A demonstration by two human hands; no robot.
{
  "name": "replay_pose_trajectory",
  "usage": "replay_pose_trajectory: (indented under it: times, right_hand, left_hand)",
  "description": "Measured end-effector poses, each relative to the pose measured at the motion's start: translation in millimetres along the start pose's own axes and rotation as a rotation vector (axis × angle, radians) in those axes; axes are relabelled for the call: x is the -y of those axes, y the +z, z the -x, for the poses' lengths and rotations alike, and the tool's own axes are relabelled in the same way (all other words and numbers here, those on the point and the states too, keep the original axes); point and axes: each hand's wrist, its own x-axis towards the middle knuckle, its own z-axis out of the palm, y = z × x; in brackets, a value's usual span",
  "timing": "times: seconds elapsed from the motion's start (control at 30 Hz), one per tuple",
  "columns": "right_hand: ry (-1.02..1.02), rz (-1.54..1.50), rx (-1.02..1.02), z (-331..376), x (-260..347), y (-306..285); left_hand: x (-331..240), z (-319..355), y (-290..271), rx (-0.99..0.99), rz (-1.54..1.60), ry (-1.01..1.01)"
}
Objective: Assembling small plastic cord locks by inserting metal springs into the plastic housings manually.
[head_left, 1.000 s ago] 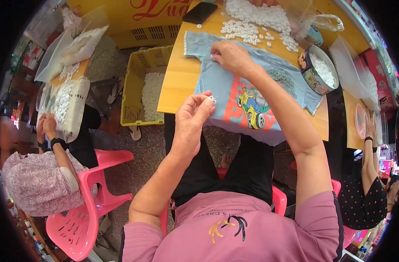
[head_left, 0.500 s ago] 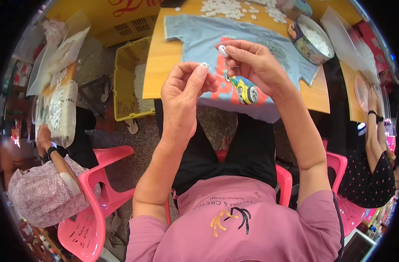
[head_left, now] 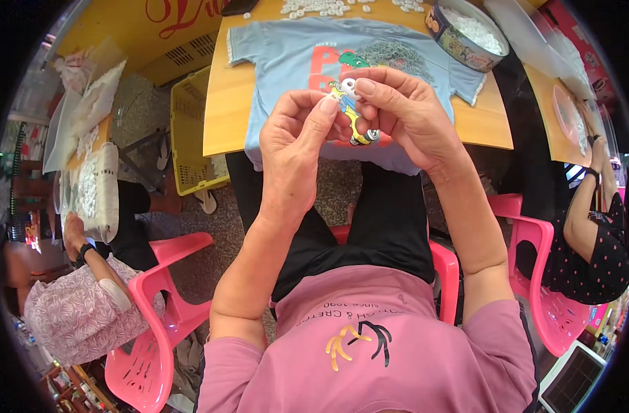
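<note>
White and round, a small button-like piece (head_left: 348, 84) sits pinched between both hands, raised above the near edge of the desk (head_left: 221, 117). The right hand (head_left: 404, 113) closes thumb and forefinger on it from above; the left hand (head_left: 302, 134) has its fingers (head_left: 326, 107) curled in against it from the side, thumb tip touching. Whether both hands bear its weight cannot be told. Half a second ago the hands were slightly apart with the piece at the right fingertips; now they have come together, and they sit closer to the camera.

Beneath the hands lies a pale blue cotton T-shirt (head_left: 287, 55), spread flat on the smooth yellow wooden desk, its printed front showing a red, green and yellow cartoon design. The hem hangs over the near edge. Beyond the collar a scatter of more white pieces (head_left: 314, 7) lies loose on the wood. To the right stands a round metal tin (head_left: 465, 34) filled with white pieces.

On the floor to the left is a yellow plastic basket (head_left: 190, 131) with perforated walls. Glossy pink plastic chairs (head_left: 156, 303) stand about, other people seated at either side.
</note>
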Motion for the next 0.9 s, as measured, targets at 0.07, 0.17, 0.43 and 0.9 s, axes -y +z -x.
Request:
replay_pose_trajectory:
  times: [0.07, 0.17, 0.43, 0.9]
  right_hand:
    - [-0.038, 0.025, -0.03, 1, 0, 0]
    - [-0.043, 0.059, -0.054, 5, 3, 3]
    - [-0.259, 0.323, -0.071, 6, -3, 2]
    - [-0.386, 0.514, -0.157, 13, -8, 14]
  left_hand:
    - [1, 1, 0, -0.006, -0.007, 0.007]
    - [1, 1, 3, -0.006, -0.001, -0.002]
    - [7, 2, 12, -0.04, -0.012, 0.019]
    - [17, 3, 17, -0.064, 0.015, 0.091]
